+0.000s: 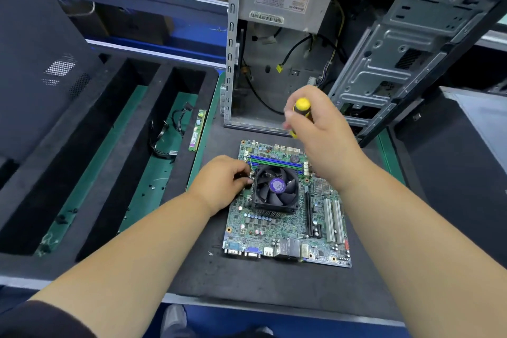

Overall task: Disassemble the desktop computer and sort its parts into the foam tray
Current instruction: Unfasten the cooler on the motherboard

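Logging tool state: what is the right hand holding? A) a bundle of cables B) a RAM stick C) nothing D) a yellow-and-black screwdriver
D: the right hand is curled round a yellow-and-black screwdriver, held above the far edge of the motherboard; the RAM stick and cables lie in the foam tray.

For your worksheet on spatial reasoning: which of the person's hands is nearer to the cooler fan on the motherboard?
Left. The left hand touches the motherboard at the cooler fan's left edge; the right hand holds a yellow screwdriver raised beyond the fan.
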A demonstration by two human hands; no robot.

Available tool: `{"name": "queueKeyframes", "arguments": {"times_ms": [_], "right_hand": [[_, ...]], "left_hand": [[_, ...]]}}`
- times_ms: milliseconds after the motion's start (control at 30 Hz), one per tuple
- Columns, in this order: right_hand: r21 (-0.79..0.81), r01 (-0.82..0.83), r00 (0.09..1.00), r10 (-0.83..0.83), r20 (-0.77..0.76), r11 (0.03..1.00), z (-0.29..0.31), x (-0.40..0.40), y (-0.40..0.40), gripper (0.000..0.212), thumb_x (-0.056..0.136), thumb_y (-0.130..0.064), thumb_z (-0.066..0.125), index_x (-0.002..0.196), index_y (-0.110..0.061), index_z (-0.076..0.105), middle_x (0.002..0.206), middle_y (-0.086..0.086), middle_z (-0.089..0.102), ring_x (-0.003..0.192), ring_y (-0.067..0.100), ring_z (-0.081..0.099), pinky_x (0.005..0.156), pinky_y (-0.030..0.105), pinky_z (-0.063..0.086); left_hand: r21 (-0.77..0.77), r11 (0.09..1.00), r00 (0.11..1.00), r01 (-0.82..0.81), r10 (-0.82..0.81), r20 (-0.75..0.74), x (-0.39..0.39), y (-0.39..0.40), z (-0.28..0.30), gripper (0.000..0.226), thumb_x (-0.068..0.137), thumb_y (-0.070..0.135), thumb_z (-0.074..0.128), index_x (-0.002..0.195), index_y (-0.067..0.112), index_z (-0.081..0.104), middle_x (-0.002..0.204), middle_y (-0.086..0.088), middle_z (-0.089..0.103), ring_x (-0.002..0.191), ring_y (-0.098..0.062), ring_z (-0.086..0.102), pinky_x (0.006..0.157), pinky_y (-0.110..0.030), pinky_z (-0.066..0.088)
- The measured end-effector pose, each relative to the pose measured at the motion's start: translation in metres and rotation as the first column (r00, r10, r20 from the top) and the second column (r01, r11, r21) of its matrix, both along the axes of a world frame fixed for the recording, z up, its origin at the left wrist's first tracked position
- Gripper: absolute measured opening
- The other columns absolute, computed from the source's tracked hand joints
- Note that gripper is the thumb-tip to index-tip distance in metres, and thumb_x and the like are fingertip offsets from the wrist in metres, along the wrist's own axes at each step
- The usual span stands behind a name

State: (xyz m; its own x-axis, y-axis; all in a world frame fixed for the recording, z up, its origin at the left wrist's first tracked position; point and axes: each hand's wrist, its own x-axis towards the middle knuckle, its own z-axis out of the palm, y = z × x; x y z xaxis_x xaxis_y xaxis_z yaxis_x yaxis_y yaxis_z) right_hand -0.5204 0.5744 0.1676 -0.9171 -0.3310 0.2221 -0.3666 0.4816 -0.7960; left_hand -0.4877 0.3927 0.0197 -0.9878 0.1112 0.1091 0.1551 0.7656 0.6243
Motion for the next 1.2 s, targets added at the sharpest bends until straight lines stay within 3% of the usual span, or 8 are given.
{"name": "queueKeyframes", "arguments": {"times_ms": [100,167,300,533,733,900,1067,1200], "right_hand": [[0.419,-0.142,0.989,0.146,0.023,0.897,-0.013,-0.003,0.006,0.017,0.085,-0.021,0.063,0.100,-0.022,0.055,0.103,-0.001,0.044,0.087,0.015,0.049,0.083,0.031,0.044],[0.638,-0.264,0.965,0.188,0.186,0.723,-0.028,0.000,0.006,0.056,0.074,-0.048,0.075,0.118,-0.022,0.053,0.114,-0.001,0.043,0.097,0.017,0.052,0.088,0.037,0.046],[0.828,-0.320,0.943,0.238,0.232,0.461,-0.060,0.010,0.004,0.092,0.055,-0.067,0.078,0.123,-0.018,0.040,0.116,0.001,0.046,0.101,0.024,0.054,0.082,0.035,0.049],[0.839,-0.246,0.953,0.277,0.119,0.485,-0.059,0.006,0.009,0.088,0.052,-0.062,0.080,0.121,-0.023,0.043,0.111,-0.002,0.051,0.097,0.023,0.056,0.067,0.029,0.040],[0.838,-0.192,0.968,0.238,0.078,0.510,-0.045,0.002,0.017,0.091,0.052,-0.062,0.078,0.128,-0.027,0.041,0.107,-0.003,0.046,0.093,0.023,0.057,0.069,0.034,0.049],[0.832,-0.209,0.966,0.243,0.093,0.513,-0.052,0.005,0.016,0.096,0.050,-0.061,0.079,0.132,-0.030,0.041,0.110,-0.006,0.048,0.100,0.021,0.058,0.070,0.030,0.045],[0.812,-0.254,0.962,0.220,0.158,0.526,-0.060,0.013,0.020,0.104,0.057,-0.061,0.080,0.143,-0.024,0.035,0.127,0.000,0.045,0.111,0.023,0.055,0.090,0.037,0.050],[0.660,-0.227,0.972,0.129,0.194,0.716,-0.044,0.010,0.038,0.045,0.084,-0.039,0.064,0.118,-0.012,0.048,0.118,0.004,0.036,0.094,0.027,0.055,0.081,0.039,0.047]], "left_hand": [[-0.127,0.990,0.993,0.067,-0.078,-0.083,-0.003,0.000,0.003,0.013,0.084,0.026,0.071,0.085,0.016,0.064,0.078,0.001,0.054,0.087,-0.022,0.052,0.070,-0.029,0.038],[-0.149,0.985,0.988,0.088,-0.105,-0.112,-0.004,0.000,0.004,0.013,0.084,0.025,0.070,0.084,0.015,0.062,0.078,0.001,0.055,0.087,-0.024,0.053,0.070,-0.030,0.037],[-0.103,0.991,0.985,0.082,-0.097,-0.146,-0.002,0.005,0.004,0.013,0.088,0.026,0.067,0.086,0.016,0.058,0.078,0.004,0.052,0.083,-0.023,0.052,0.070,-0.032,0.039],[0.194,0.979,0.998,0.062,-0.064,0.003,0.006,0.001,0.007,0.015,0.087,0.016,0.069,0.100,0.021,0.064,0.093,0.011,0.062,0.094,-0.007,0.054,0.086,-0.028,0.046],[0.465,0.885,0.958,-0.004,-0.131,0.257,0.019,0.002,0.017,0.067,0.072,0.011,0.056,0.133,0.037,0.048,0.134,0.012,0.049,0.126,-0.004,0.043,0.104,-0.028,0.038],[0.209,0.975,0.952,0.078,-0.134,0.274,0.018,0.021,0.024,0.108,0.059,0.050,0.083,0.147,0.038,0.021,0.144,0.006,0.031,0.136,-0.011,0.019,0.112,-0.036,0.022],[0.056,0.996,0.963,0.071,-0.083,0.256,0.017,0.030,0.017,0.110,0.055,0.055,0.083,0.145,0.040,0.022,0.143,0.009,0.034,0.135,-0.016,0.019,0.108,-0.038,0.020],[-0.054,0.998,0.973,0.042,-0.028,0.231,0.022,0.028,0.011,0.100,0.059,0.059,0.081,0.141,0.036,0.029,0.142,0.009,0.035,0.133,-0.019,0.022,0.105,-0.037,0.022]]}}
